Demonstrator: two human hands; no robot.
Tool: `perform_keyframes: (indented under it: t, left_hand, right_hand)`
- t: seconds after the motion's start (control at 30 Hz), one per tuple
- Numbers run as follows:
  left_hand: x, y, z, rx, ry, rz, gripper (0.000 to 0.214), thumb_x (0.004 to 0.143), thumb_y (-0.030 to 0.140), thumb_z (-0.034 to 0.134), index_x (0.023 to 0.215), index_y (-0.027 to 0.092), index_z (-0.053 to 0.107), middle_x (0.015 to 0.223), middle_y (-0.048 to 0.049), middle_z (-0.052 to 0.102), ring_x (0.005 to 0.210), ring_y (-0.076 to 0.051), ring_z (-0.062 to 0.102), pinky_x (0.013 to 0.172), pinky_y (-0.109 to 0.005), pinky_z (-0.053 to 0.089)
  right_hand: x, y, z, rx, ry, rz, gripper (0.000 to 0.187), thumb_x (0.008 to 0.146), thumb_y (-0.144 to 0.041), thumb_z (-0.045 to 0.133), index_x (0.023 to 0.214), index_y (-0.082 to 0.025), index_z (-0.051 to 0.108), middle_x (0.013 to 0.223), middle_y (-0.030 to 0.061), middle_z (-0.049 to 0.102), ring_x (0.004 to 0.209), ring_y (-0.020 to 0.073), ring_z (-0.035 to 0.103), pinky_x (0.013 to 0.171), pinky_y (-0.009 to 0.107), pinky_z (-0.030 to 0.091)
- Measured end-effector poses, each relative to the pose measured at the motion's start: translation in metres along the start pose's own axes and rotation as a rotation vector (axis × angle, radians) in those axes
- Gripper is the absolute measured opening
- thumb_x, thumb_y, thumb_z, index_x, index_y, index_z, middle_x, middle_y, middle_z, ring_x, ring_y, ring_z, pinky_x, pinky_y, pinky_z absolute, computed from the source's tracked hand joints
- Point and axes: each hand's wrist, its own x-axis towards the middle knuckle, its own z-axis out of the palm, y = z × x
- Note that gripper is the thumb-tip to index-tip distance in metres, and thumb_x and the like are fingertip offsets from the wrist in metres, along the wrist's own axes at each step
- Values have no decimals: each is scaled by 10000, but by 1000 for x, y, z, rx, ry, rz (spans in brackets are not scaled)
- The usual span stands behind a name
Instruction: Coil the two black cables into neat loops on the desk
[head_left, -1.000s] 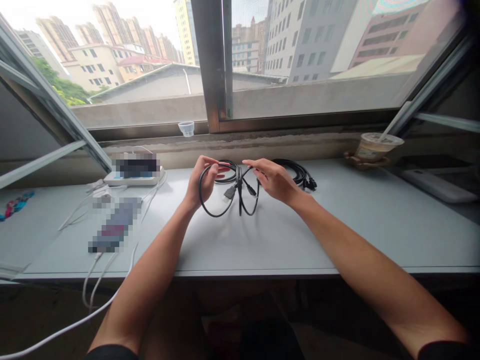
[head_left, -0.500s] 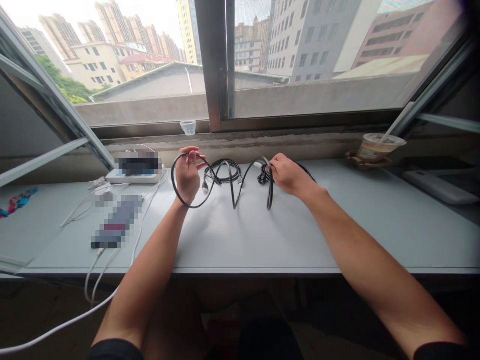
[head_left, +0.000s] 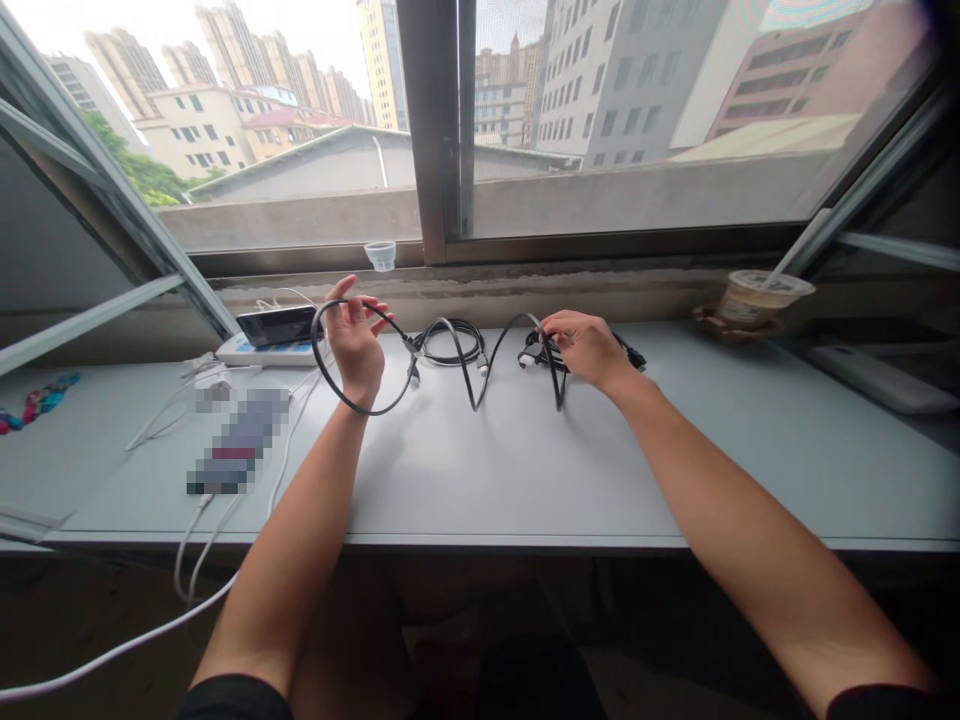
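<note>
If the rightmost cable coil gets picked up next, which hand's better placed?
Right hand, probably: the rightmost cable coil shows partly behind it, while the left hand is farther off. Both have fingers at the black cable, though.

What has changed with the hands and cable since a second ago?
The left hand moved left and the right hand slightly right, spreading the cable, bunched before, into wide loops between them. No new grasp or release clearly shows. The coil behind, the clear cup and the drink stayed put.
</note>
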Motion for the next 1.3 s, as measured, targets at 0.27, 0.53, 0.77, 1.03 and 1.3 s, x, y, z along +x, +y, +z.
perform_keyframes:
  t: [0.27,0.53,0.77,1.03,1.3]
  left_hand:
    - [7,-8,-7,24,129,114,388,1039,485,628,1399,341,603,1097,-40,643,927,-124,693,860,-254,624]
    - [-3,-12,0,-8,-1,2,401,961,534,723,1246,255,676,1009,-41,669,902,-146,747,831,-282,657]
    - [-8,-5,4,8,-54,-67,412,898,561,786,1054,199,668,947,-55,728,877,-163,755,720,-260,658]
    - [-11,-6,2,76,-123,-58,380,914,536,775,1079,204,693,946,-50,724,884,-167,761,678,-242,654]
    - [-10,-4,3,66,-131,-73,393,900,548,780,1070,206,690,933,-49,719,872,-171,759,666,-247,651]
  right_hand:
    - [1,10,4,168,63,254,138,873,-276,598,764,-217,658,926,88,771,870,261,724,754,391,596]
    - [1,13,10,470,94,347,334,978,-567,609,961,-234,598,1097,88,648,1006,251,732,746,386,673]
    - [4,5,5,279,111,144,524,986,-613,612,1336,-230,681,1099,87,676,855,233,747,702,376,668]
    - [5,3,6,294,245,178,319,809,-507,846,878,-256,660,894,39,753,832,266,760,836,459,656]
    - [5,4,12,393,192,181,403,752,-550,853,765,-249,585,953,43,690,847,230,710,821,437,655]
